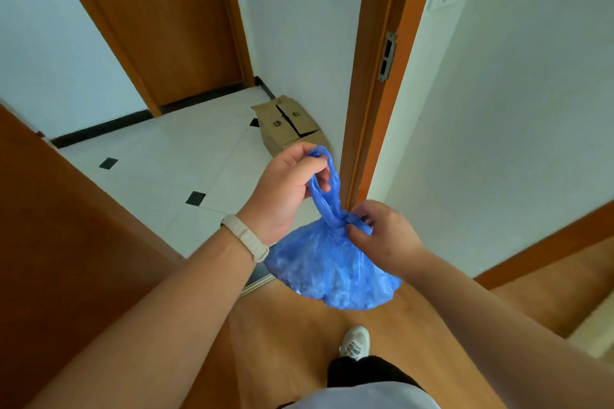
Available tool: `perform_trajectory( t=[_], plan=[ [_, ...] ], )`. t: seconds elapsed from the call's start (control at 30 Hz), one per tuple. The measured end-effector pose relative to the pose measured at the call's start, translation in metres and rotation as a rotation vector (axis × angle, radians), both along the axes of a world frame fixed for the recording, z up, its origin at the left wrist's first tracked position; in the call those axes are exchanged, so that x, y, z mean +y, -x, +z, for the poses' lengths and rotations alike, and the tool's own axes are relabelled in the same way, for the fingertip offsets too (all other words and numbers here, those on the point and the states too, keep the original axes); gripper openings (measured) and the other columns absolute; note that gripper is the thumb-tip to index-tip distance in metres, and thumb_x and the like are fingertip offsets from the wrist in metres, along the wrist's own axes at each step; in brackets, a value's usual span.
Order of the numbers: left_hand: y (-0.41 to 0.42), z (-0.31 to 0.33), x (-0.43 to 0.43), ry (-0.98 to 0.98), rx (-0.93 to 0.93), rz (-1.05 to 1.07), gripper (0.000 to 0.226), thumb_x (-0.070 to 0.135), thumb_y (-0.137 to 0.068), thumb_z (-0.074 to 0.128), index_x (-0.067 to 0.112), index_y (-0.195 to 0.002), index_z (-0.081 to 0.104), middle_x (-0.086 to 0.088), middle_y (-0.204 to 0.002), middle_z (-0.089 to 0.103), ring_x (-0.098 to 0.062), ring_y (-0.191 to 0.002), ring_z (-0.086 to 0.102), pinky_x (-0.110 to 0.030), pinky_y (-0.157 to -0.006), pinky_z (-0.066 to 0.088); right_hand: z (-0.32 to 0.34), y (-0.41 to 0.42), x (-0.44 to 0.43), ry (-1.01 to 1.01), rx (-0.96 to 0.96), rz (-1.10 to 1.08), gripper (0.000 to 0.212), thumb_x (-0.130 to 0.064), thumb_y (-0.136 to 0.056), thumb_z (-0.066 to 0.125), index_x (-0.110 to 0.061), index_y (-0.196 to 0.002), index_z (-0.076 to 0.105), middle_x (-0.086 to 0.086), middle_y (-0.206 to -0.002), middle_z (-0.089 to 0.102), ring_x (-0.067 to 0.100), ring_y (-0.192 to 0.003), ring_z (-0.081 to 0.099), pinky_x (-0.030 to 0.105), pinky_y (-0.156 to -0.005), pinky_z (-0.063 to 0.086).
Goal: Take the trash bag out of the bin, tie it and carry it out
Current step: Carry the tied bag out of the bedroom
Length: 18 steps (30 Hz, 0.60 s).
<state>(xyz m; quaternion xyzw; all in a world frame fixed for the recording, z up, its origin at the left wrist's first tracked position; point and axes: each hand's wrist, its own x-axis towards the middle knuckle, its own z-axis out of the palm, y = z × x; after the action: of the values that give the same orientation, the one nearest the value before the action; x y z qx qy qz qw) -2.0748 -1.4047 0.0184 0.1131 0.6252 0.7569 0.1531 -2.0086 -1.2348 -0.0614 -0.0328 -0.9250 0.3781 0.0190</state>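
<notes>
We note pale walls [498,109], a wooden door [159,20] at eleven o'clock. White tiled floor [159,156] beyond; cardboard box [287,124] at twelve.

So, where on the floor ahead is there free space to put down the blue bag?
The white tiled floor past the doorway is bare between the black skirting and the cardboard box. The wooden floor under the trash bag is also free, ahead of the shoe. It is crowded only by the door frame, where the box lies.
</notes>
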Motion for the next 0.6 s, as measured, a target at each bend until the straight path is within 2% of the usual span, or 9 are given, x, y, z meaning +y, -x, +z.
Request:
perform_trajectory(
  t=[0.17,0.43,0.53,0.6],
  plan=[
    [0.034,-0.005,0.037,0.041,-0.008,-0.04,0.008,0.013,-0.079,0.053,0.011,-0.08,0.06,-0.004,-0.064,0.057,-0.017,-0.06,0.054,-0.027,-0.065,0.047,-0.013,0.028,0.032,0.046,-0.007,-0.04,0.011,-0.027,-0.08,0.065,-0.031,-0.089,0.06,-0.013,-0.085,0.06,0.003,-0.08,0.056,0.015,-0.067,0.039],
    [0.102,-0.005,0.135,0.147,0.062,-0.144,0.011,0.011,-0.078,0.054,0.012,-0.078,0.065,-0.003,-0.063,0.059,-0.016,-0.062,0.055,-0.031,-0.069,0.046,-0.026,0.087,0.112,0.13,-0.018,-0.102,0.01,-0.026,-0.08,0.065,-0.028,-0.089,0.06,-0.011,-0.086,0.062,0.006,-0.079,0.057,0.013,-0.066,0.04],
    [0.123,-0.006,0.174,0.105,0.061,-0.205,0.013,0.011,-0.077,0.056,0.015,-0.074,0.067,-0.004,-0.064,0.059,-0.018,-0.063,0.056,-0.035,-0.07,0.042,-0.025,0.105,0.146,0.149,0.001,-0.134,0.01,-0.027,-0.08,0.064,-0.031,-0.088,0.059,-0.012,-0.085,0.062,0.008,-0.079,0.057,0.019,-0.068,0.045],
    [0.131,-0.007,0.197,0.054,0.041,-0.241,0.012,0.01,-0.078,0.055,0.012,-0.074,0.066,-0.008,-0.064,0.057,-0.019,-0.062,0.055,-0.034,-0.068,0.041,-0.024,0.112,0.169,0.152,0.021,-0.178,0.01,-0.024,-0.079,0.065,-0.027,-0.088,0.06,-0.009,-0.084,0.061,0.013,-0.078,0.057,0.026,-0.07,0.047]
  ],
)
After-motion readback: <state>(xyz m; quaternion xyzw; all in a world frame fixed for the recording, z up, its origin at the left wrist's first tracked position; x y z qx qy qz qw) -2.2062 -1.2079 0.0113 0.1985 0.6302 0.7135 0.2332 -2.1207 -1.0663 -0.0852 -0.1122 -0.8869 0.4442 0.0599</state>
